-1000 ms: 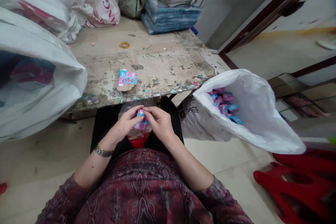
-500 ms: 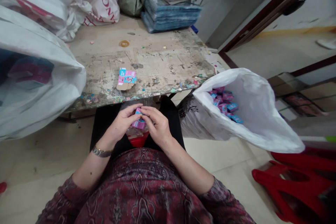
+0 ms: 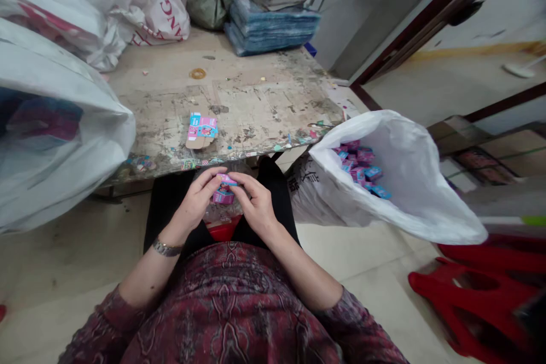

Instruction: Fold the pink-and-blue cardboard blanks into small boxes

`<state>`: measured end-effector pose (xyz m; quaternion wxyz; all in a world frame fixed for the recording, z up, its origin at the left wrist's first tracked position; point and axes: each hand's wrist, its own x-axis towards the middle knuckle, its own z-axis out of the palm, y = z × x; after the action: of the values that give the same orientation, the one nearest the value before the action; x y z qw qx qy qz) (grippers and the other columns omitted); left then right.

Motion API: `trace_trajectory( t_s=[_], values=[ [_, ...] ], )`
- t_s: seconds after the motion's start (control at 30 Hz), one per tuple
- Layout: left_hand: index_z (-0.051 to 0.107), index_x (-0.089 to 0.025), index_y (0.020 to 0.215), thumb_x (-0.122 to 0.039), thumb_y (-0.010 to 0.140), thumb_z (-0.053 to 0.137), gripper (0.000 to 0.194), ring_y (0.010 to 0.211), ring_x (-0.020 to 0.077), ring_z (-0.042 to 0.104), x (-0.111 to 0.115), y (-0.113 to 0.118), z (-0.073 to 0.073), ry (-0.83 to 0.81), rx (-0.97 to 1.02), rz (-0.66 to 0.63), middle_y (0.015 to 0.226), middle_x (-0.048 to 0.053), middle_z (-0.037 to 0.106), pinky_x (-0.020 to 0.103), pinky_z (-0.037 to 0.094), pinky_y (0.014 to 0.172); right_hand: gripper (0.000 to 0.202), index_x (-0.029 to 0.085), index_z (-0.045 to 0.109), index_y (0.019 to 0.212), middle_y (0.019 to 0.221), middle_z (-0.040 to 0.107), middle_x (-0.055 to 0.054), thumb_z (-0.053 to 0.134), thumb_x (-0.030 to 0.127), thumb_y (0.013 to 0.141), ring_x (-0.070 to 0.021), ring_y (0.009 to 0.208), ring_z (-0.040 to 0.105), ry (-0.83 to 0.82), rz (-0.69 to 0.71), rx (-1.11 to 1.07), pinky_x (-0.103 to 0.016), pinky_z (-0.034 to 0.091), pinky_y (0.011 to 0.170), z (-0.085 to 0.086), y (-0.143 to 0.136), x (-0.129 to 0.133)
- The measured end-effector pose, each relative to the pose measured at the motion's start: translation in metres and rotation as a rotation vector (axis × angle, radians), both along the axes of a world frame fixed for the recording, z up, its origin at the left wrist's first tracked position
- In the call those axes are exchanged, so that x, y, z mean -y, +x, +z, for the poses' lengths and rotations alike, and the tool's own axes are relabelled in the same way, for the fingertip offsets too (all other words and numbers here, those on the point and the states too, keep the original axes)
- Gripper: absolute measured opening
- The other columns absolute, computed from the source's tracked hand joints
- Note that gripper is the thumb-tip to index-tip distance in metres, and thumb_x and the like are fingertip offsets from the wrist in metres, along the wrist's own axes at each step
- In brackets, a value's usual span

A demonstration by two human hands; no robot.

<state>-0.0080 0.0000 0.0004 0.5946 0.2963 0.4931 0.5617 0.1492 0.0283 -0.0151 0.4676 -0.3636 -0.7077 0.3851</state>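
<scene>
Over my lap, a small pink and blue cardboard box [image 3: 223,195] is held between both hands. My left hand [image 3: 197,200] is closed on its left side, fingers at the upper edge. On the other side, my right hand [image 3: 256,200] pinches the box with thumb and index finger. Its lower part hangs below the fingertips, and the fingers cover some of its edges. Beyond my hands, a flat unfolded carton [image 3: 202,128] in the same colours lies near the table's front edge, its brown inside partly showing.
A white sack [image 3: 409,182] with several small finished boxes [image 3: 360,165] stands open on the right. Another large white bag [image 3: 85,142] bulges at the left over the worn table [image 3: 264,102]. A blue wrapped stack [image 3: 273,28] sits at the back; red stools [image 3: 478,296] stand lower right.
The box between my hands has turned a little, and more of its lower pink face shows below the fingers. My thumbs have shifted slightly. The whole view has moved slightly.
</scene>
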Motion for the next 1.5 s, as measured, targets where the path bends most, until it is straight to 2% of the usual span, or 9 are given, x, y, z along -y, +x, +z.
trace_trajectory(
  t_s=[0.3,0.43,0.57,0.67,0.83,0.97,1.2,1.37,1.5],
  values=[
    [0.076,-0.016,0.095,-0.043,0.073,0.083,0.035,0.084,0.0151,0.065,0.000,0.008,0.000,-0.019,0.109,0.028,0.093,0.004,0.074,0.025,0.054,0.075,0.025,0.026,0.074,0.117,0.114,0.077,-0.006,0.058,0.029,0.098,-0.0203,0.105,0.072,-0.011,-0.008,0.028,-0.036,0.058,0.095,-0.001,0.002,0.004],
    [0.075,-0.019,0.103,-0.039,0.070,0.087,0.041,0.090,0.0157,0.066,0.000,0.007,-0.001,-0.049,0.096,0.005,0.101,0.003,0.074,0.025,0.054,0.078,0.027,0.025,0.072,0.120,0.117,0.076,-0.007,0.056,0.031,0.098,-0.0200,0.108,0.072,-0.046,-0.030,0.005,-0.034,0.057,0.098,0.001,0.003,0.001],
    [0.074,-0.020,0.111,-0.031,0.068,0.088,0.046,0.091,0.0158,0.066,0.000,0.003,-0.003,-0.079,0.043,-0.027,0.102,0.003,0.074,0.024,0.055,0.078,0.024,0.023,0.075,0.109,0.109,0.077,-0.006,0.054,0.029,0.099,-0.0187,0.103,0.072,-0.043,0.002,-0.011,-0.033,0.057,0.095,0.004,0.008,-0.004],
    [0.071,-0.022,0.117,-0.030,0.072,0.085,0.049,0.085,0.0156,0.066,0.001,0.000,-0.002,-0.096,0.023,-0.051,0.105,0.003,0.073,0.024,0.057,0.070,0.023,0.023,0.075,0.106,0.107,0.077,-0.006,0.054,0.028,0.099,-0.0183,0.101,0.072,-0.038,0.027,0.001,-0.033,0.057,0.093,0.006,0.011,-0.006],
    [0.065,-0.025,0.126,-0.036,0.075,0.082,0.054,0.071,0.0140,0.065,0.003,0.001,0.002,-0.111,0.064,-0.074,0.105,0.003,0.070,0.026,0.058,0.055,0.025,0.024,0.072,0.118,0.115,0.075,-0.006,0.059,0.028,0.097,-0.0195,0.106,0.071,-0.024,0.049,0.003,-0.035,0.057,0.096,0.003,0.012,-0.004],
    [0.069,-0.022,0.117,-0.034,0.076,0.082,0.045,0.073,0.0139,0.066,0.003,0.002,0.002,-0.081,0.096,-0.058,0.103,0.003,0.072,0.026,0.059,0.061,0.029,0.025,0.069,0.123,0.119,0.074,-0.007,0.060,0.029,0.096,-0.0199,0.108,0.070,-0.001,0.056,-0.011,-0.036,0.056,0.096,0.002,0.010,-0.001],
    [0.073,-0.019,0.101,-0.032,0.071,0.085,0.034,0.074,0.0129,0.065,0.003,0.006,0.003,-0.032,0.112,-0.045,0.092,0.002,0.072,0.024,0.056,0.066,0.019,0.024,0.072,0.111,0.107,0.076,-0.006,0.061,0.027,0.095,-0.0189,0.099,0.071,-0.004,0.041,-0.025,-0.034,0.057,0.090,0.008,0.010,0.001],
    [0.074,-0.019,0.100,-0.033,0.072,0.084,0.032,0.082,0.0139,0.066,0.003,0.010,0.002,-0.011,0.131,-0.011,0.096,0.003,0.073,0.023,0.055,0.070,0.024,0.025,0.071,0.116,0.113,0.075,-0.006,0.058,0.024,0.096,-0.0184,0.103,0.070,0.018,0.036,-0.041,-0.035,0.056,0.093,0.009,0.008,0.002],
    [0.074,-0.019,0.101,-0.035,0.072,0.085,0.035,0.082,0.0139,0.065,0.004,0.012,0.000,-0.020,0.100,-0.022,0.095,0.003,0.071,0.022,0.055,0.070,0.020,0.024,0.072,0.110,0.105,0.076,-0.006,0.059,0.022,0.095,-0.0174,0.098,0.071,0.009,0.020,-0.022,-0.032,0.056,0.090,0.009,0.010,0.004]
  ],
)
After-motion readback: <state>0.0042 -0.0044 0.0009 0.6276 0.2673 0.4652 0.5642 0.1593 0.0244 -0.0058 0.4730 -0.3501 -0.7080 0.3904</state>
